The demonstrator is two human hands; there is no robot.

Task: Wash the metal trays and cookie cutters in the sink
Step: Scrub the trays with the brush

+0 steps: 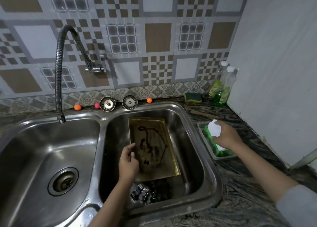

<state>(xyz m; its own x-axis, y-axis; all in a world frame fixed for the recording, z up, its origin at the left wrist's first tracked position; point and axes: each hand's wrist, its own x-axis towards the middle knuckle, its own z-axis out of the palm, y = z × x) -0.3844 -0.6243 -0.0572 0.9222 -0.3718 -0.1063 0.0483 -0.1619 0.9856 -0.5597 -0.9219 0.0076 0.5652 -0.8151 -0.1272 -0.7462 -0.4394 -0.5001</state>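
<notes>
Leaning in the right basin of the double sink: stained metal tray, far end propped against the back wall, cookie cutters heaped at its near end. Touching the tray's left edge: left hand, fingers loosely bent, gripping nothing. Gripping a white sponge over the green-filled container on the counter: right hand, fingers curled round it.
</notes>
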